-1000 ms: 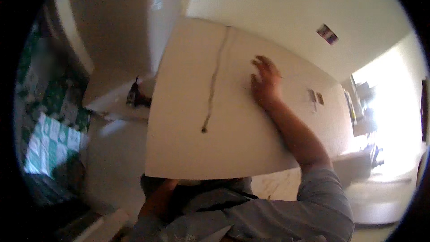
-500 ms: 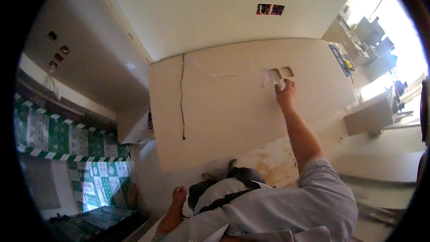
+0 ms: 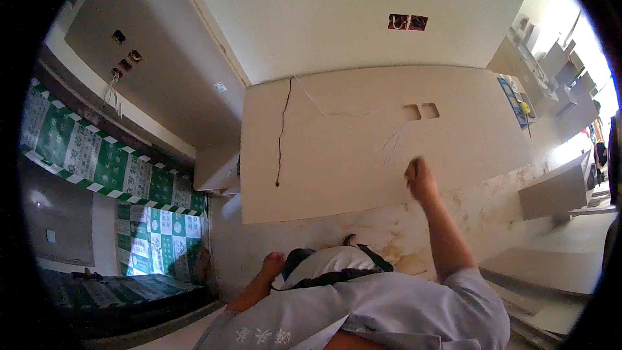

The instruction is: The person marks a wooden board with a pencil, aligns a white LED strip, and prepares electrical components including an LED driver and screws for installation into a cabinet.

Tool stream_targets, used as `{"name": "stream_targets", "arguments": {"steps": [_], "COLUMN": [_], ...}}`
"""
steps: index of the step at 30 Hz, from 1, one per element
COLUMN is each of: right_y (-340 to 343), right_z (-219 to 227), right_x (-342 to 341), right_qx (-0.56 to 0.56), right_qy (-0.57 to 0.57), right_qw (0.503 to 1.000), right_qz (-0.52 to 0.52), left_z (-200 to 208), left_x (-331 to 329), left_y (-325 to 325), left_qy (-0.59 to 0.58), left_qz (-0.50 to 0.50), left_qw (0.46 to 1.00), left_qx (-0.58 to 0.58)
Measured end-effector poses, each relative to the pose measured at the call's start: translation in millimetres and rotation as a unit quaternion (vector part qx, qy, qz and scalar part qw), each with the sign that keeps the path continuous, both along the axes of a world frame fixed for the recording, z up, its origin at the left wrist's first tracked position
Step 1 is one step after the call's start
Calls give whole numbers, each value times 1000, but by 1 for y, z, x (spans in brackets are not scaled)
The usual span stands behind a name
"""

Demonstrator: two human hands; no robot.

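Observation:
A large beige panel [image 3: 343,155] lies in front of me against the wall, with two rounded square cutouts [image 3: 411,113] side by side on its right part. Thin white wires [image 3: 392,142] trail from near the left cutout toward me. My right hand [image 3: 420,178] is over the panel's near right part, right of the wire ends, its fingers curled closed. Whatever it holds, if anything, is hidden. At my waist, on the left, my left hand [image 3: 273,264] is curled closed near my body; its contents are hidden too. A black cable [image 3: 282,133] runs along the panel's left part.
A longer white wire [image 3: 324,113] crosses the panel. Red wall boxes with wires [image 3: 407,23] are set in the far wall. A blue tool tray [image 3: 515,100] rests by the panel's right end. Green-and-white protective sheeting [image 3: 97,149] covers surfaces at the left.
My right hand has drawn back from the cutouts toward me. The white wires by the left cutout now stretch nearer to me. The view has shifted; my left hand stays near my waist.

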State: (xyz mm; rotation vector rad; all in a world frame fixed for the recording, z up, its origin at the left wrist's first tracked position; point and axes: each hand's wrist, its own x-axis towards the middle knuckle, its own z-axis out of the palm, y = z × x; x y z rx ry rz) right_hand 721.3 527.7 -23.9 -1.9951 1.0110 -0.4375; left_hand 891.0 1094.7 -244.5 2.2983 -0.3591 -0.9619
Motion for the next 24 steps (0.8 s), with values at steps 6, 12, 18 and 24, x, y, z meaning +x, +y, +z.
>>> {"name": "stream_targets", "arguments": {"steps": [6, 12, 18, 24], "right_y": [133, 162, 225, 280], "right_z": [-59, -181, -200, -236], "right_x": [-114, -125, -58, -47], "right_qx": [72, 40, 43, 37], "right_qy": [224, 387, 494, 546], "right_qw": [918, 843, 769, 729], "right_qz": [319, 371, 403, 411], "left_z": [17, 25, 19, 24], "left_x": [27, 62, 100, 130], "left_y": [-52, -49, 5, 77], "left_qy": [38, 75, 88, 28], "left_qz": [24, -48, -93, -108], "left_qw": [997, 996, 986, 988], "left_qx": [-68, 1, 104, 112]}}
